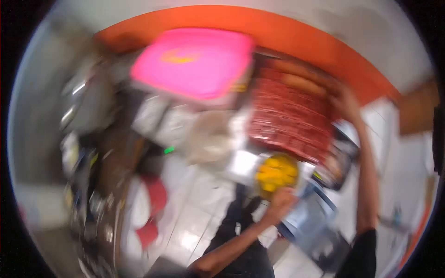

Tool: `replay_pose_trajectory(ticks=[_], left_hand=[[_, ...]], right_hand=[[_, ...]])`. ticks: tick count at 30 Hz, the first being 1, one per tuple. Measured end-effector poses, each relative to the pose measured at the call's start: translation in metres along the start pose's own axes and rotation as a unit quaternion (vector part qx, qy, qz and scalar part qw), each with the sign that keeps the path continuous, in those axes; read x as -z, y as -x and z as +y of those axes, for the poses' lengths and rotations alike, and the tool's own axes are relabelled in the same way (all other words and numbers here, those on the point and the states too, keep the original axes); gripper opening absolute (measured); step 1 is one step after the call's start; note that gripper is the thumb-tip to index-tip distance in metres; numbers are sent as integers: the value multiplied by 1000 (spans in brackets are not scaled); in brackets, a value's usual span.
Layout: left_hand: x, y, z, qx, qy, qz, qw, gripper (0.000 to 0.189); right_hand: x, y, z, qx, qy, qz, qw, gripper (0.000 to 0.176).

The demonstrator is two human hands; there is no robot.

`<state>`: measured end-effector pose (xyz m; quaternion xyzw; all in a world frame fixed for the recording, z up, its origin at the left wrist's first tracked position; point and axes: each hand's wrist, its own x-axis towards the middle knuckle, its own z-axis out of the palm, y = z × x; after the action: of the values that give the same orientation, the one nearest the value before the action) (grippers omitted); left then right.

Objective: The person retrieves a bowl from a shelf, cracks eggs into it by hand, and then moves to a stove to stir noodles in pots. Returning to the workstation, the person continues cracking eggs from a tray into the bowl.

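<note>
Motion blur covers the whole head view. My left hand [282, 203] is closed at the near rim of a round bowl [258, 186] with yellow chunks [277, 172] inside. My right arm stretches forward, and my right hand [344, 101] lies at the far right corner of a wide red block with a ridged, shiny surface [292, 113]. Its fingers are smeared, so their grip does not show. Long orange-brown shapes [303, 85] lie along the red block's far edge, beside that hand. The bowl sits just in front of the block's near edge.
A bright pink lid or tray [194, 62] stands at the back left, with a pale, beige bag-like thing [211, 136] in front. Red-and-white containers [150, 199] stand at left. A blue-grey bin [308, 213] and a dark tray [340, 160] are at right. White floor tiles [190, 222] lie below.
</note>
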<state>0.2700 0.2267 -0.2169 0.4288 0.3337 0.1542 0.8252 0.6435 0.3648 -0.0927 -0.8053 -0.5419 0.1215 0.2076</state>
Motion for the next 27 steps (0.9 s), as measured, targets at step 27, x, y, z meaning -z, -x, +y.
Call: replay_pose_trajectory(ticks=[27], left_hand=[[-2,-74,6,-187,-90,212,955,20]], right_hand=[[-286,277,-14,-151,-148,161,964,53]])
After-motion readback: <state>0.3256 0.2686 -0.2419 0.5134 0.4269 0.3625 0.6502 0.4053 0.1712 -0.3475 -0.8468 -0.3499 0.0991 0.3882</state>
